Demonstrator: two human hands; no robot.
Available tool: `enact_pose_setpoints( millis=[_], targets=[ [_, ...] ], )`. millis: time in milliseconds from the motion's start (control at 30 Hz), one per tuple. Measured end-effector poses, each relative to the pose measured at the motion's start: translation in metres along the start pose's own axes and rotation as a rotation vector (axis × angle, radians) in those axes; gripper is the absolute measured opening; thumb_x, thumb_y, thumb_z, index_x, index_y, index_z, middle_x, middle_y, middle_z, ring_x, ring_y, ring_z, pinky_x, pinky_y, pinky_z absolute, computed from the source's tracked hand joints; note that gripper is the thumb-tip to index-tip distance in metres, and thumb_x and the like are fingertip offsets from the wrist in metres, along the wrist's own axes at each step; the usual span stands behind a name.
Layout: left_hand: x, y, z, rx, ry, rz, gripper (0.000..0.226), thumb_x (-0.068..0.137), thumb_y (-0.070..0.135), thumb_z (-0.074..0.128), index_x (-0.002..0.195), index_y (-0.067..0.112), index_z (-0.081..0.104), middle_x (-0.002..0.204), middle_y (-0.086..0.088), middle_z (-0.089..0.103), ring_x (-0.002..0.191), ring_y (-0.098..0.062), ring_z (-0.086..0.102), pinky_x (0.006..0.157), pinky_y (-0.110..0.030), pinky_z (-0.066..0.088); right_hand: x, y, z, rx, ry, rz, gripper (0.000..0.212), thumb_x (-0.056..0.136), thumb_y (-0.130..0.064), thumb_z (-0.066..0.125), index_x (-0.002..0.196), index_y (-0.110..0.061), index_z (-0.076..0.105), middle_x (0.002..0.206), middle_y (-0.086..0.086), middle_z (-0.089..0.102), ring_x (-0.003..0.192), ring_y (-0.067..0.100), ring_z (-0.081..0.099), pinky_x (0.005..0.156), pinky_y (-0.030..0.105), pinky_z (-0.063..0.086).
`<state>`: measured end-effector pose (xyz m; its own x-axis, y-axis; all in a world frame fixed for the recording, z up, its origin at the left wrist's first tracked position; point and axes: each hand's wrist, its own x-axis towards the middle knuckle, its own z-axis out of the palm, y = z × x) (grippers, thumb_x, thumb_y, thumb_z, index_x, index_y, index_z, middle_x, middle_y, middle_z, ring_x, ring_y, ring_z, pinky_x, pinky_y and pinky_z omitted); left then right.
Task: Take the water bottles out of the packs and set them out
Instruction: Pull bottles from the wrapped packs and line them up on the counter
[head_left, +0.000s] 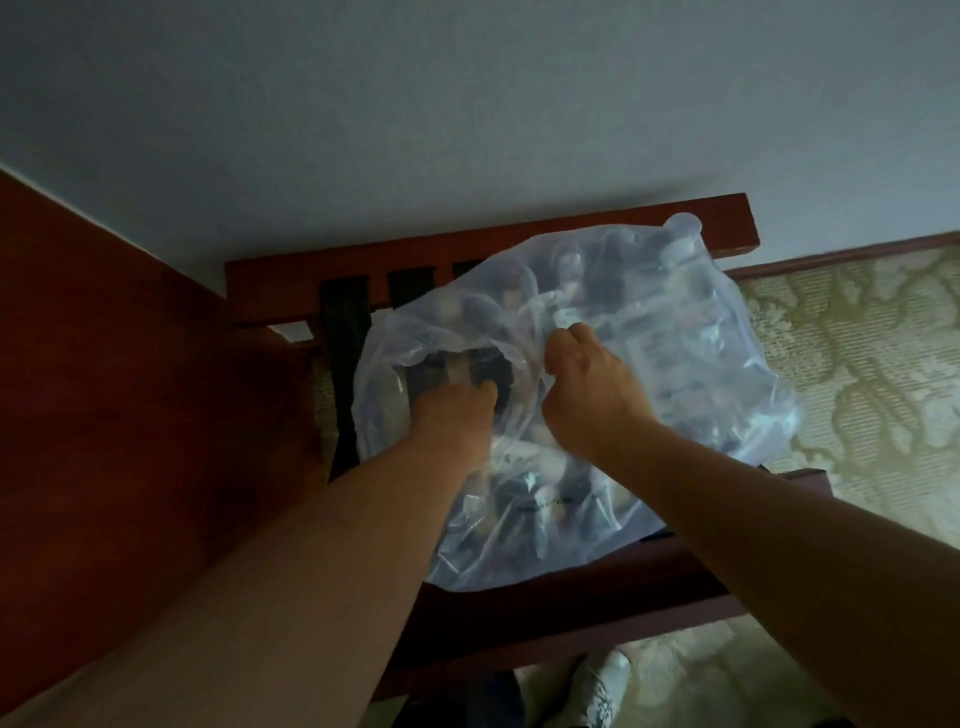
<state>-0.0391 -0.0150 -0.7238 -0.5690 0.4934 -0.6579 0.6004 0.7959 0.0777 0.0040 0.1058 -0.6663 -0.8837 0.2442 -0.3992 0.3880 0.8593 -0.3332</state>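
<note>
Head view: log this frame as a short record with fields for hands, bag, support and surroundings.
left hand: reaches into the bag's open mouth; fingers hidden
right hand: pinches the plastic at the mouth's rim
plastic bag: clear, crumpled, lying on the rack
bottles: inside the bag, blurred through the plastic; none seen outside it
wooden rack: dark straps across it, standing against the wall
floor: patterned carpet; a white shoe at the bottom edge
</note>
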Motion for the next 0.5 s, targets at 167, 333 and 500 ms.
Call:
enact_pose_setpoints(
  millis=[167,333,500],
  targets=[
    [-0.027,0.003,-0.017,-0.046,0.034,-0.041,0.041,0.088,0.019,0.057,0.127,0.012,0.046,0.127,-0.011,0.051,0.113,-0.028,0.053,0.092,-0.038,0.048,-0.012,-0.012,-0.009,-0.037,-0.042,-0.024,0.024,0.087,-0.004,0.045,0.111,-0.008,0.049,0.110,0.009,0.047,0.090,0.024,0.049,0.072,0.029,0.036],
    [-0.049,0.012,-0.042,0.009,0.148,-0.076,0.030,0.090,0.019,0.054,0.118,0.008,0.052,0.117,-0.010,0.057,0.107,-0.027,0.056,0.093,-0.036,0.047,-0.017,-0.028,-0.029,-0.089,-0.044,-0.068,0.029,0.088,-0.008,0.045,0.117,-0.005,0.048,0.116,0.014,0.049,0.104,0.032,0.053,0.083,0.035,0.043],
    [-0.078,0.000,-0.056,-0.137,0.264,-0.218,0.030,0.086,0.013,0.059,0.115,0.013,0.051,0.109,-0.008,0.060,0.095,-0.025,0.060,0.069,-0.032,0.047,-0.028,-0.032,-0.042,-0.086,-0.040,-0.117,0.030,0.090,-0.007,0.045,0.120,-0.005,0.048,0.117,0.015,0.051,0.103,0.032,0.055,0.088,0.038,0.046]
  ],
)
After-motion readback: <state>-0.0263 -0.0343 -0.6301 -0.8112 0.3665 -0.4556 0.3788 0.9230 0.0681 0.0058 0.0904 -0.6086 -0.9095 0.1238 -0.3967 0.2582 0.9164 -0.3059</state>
